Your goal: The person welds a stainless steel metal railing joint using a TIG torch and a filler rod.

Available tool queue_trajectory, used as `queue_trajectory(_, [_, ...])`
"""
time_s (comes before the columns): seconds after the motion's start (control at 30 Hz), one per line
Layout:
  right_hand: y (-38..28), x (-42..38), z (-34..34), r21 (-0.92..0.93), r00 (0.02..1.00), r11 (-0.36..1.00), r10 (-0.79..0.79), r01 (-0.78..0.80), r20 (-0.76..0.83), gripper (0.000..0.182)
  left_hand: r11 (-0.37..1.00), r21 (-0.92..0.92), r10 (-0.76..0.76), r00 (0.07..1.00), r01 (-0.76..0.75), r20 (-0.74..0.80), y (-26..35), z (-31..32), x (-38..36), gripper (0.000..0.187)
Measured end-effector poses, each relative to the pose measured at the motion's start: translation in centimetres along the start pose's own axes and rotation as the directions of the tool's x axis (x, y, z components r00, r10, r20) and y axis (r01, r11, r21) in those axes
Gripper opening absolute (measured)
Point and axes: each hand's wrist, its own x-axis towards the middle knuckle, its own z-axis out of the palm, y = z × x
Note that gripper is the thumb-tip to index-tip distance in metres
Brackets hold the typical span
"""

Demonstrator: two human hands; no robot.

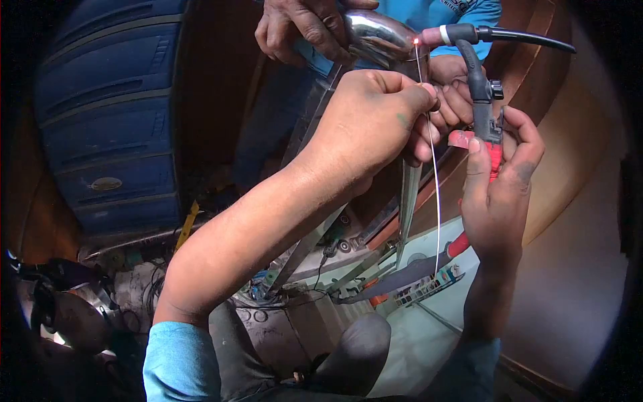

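My left hand (375, 114) pinches a thin metal rod (435, 181), whose upper end reaches the glowing torch tip. In my right hand (499, 181) is a black welding torch (477, 80) with a red-wrapped handle. Its pink nozzle points left at a shiny curved metal tube (382, 33), and a small bright glow shows where they meet. Another person's hand (305, 27) rests on the tube's left side. The co-worker's other hand (452, 94) is below the tube, partly hidden behind my left hand and the rod.
A co-worker in a blue shirt (408, 13) faces me across the tube. Blue drawers (107, 114) stand at the left. Metal bars, cables and a yellow tool (187, 224) lie lower down. The torch's black cable (536, 39) arcs right. A curved pale wall (569, 268) is at the right.
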Motion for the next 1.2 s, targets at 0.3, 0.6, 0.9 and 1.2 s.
queue_trajectory(0.3, [-0.2, 0.0, 0.1, 0.010, 1.000, 1.000, 0.005, -0.005, -0.018, 0.043, 1.000, -0.019, -0.023, 1.000, 0.023, 0.003, -0.1, 0.0, 0.3, 0.018])
queue_trajectory(0.6, [-0.3, 0.0, -0.3, -0.072, 1.000, 0.997, -0.018, 0.018, 0.006, 0.046, 1.000, 0.004, -0.003, 1.000, 0.003, -0.005, 2.1, 1.1, -1.3, 0.019])
queue_trajectory(0.9, [-0.2, -0.5, 0.4, 0.074, 0.999, 0.996, -0.053, 0.053, -0.002, 0.043, 1.000, -0.021, -0.005, 1.000, 0.005, 0.024, -0.4, -0.3, 0.0, 0.018])
queue_trajectory(1.2, [-0.8, -0.4, 0.0, -0.063, 0.999, 0.997, 0.046, -0.047, -0.004, 0.043, 1.000, 0.014, -0.021, 1.000, 0.021, 0.002, -0.2, -0.2, 0.1, 0.018])
